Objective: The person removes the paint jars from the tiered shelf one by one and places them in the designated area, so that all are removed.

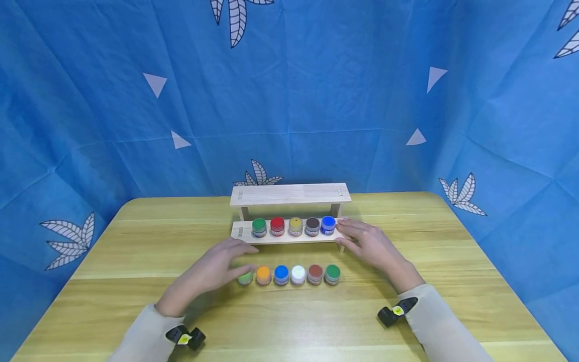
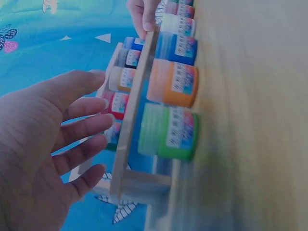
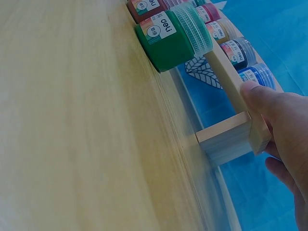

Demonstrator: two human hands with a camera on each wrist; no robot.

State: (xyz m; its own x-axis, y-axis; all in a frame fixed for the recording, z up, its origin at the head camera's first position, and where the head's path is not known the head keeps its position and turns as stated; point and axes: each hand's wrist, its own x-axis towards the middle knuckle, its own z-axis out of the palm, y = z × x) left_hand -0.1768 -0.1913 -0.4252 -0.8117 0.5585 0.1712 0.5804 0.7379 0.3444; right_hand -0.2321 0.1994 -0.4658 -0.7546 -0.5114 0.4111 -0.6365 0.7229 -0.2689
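Observation:
A two-tier wooden rack (image 1: pixel 289 194) stands at the back of the table. On its lower shelf sits a row of paint jars: green (image 1: pixel 259 227), red (image 1: pixel 277 226), yellow-ochre (image 1: pixel 295 227), dark brown or black (image 1: pixel 312 227) and blue (image 1: pixel 327 225). My right hand (image 1: pixel 368 242) grips the shelf's right end, thumb at the front edge beside the blue jar; some of its fingers are hidden. My left hand (image 1: pixel 221 266) hovers with fingers spread and holds nothing. In the head view it partly covers a light green jar (image 2: pixel 168 132) in front of the rack.
Before the rack, a second row of jars runs rightward from the light green one: orange (image 1: pixel 264 275), blue (image 1: pixel 281 275), white (image 1: pixel 298 275), reddish brown (image 1: pixel 315 274) and dark green (image 1: pixel 332 274). Blue cloth (image 1: pixel 289 100) hangs behind the wooden table (image 1: pixel 289 327).

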